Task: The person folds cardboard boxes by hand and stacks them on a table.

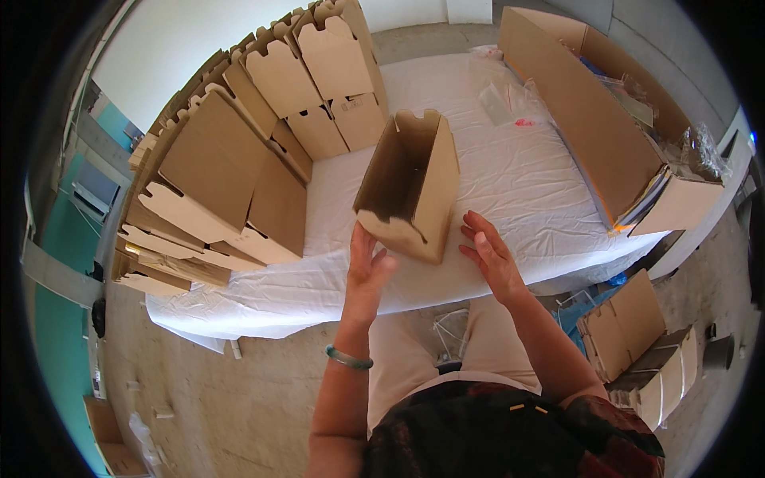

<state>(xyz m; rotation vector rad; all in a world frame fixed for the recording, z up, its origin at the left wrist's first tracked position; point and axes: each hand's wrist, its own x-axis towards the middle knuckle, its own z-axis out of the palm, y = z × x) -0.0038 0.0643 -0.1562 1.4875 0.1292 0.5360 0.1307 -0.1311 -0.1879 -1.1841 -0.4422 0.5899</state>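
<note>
An open-topped cardboard box (437, 187) stands in front of me on the white-covered table, narrow and tall, with notched end flaps. My left hand (366, 269) is at its near left corner, fingers stretched up against the side and thumb apart; it does not grip the box. To the right of the box is my right hand (492, 256), open with its fingers spread and slightly bent. A small gap separates it from the box wall. The inside of the box looks bare, though its bottom is in shadow.
Stacked cardboard boxes (215, 151) of like shape line the table's left and back. A long open carton (558, 95) with plastic and papers stands at the right. Clear plastic bags (510, 99) lie beside it. Flattened cardboard (625, 325) is on the floor at lower right.
</note>
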